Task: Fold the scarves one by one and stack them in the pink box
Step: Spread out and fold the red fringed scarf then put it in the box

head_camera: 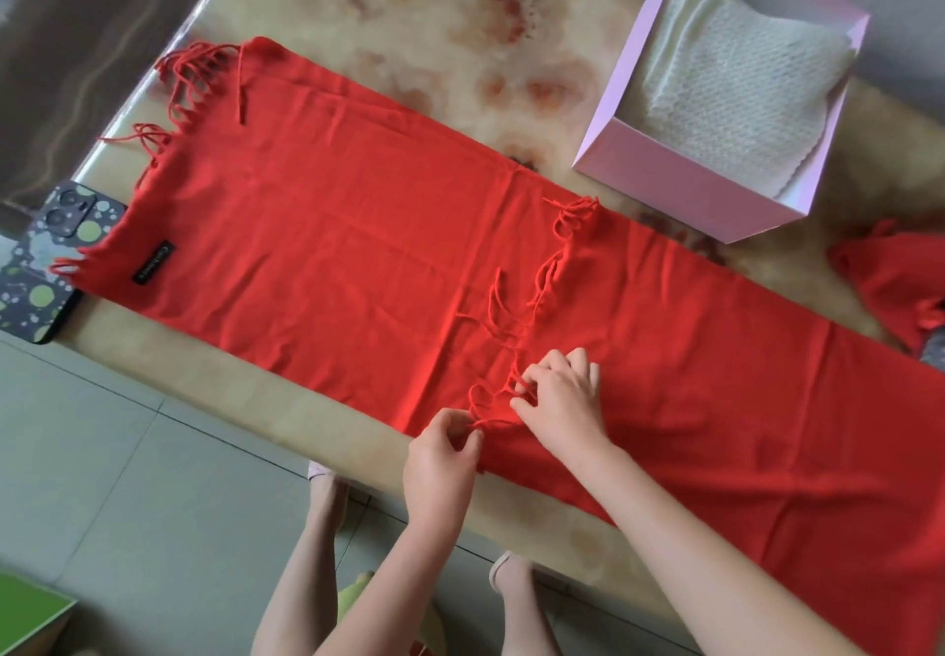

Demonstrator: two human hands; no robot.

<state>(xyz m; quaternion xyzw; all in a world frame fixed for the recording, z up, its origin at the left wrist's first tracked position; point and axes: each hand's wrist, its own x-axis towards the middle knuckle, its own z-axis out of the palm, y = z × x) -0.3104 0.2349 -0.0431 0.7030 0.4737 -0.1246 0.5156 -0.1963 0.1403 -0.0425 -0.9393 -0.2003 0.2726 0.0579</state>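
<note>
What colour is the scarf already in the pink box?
The folded scarf is cream white with a knitted texture, seen in the head view.

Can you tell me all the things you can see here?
red scarf: one, red, spread along the table, one tasselled end folded to its middle
white scarf: one, white, folded inside the pink box
pink box: one, pink, table's far right
red cloth: one, red, right table edge, partly cut off
phone: one, dark spotted case, table's left edge
table: one, beige marbled, under everything
left grip: one, bare hand, pinching a tassel
right grip: one, bare hand, fingers curled on tassels
</note>
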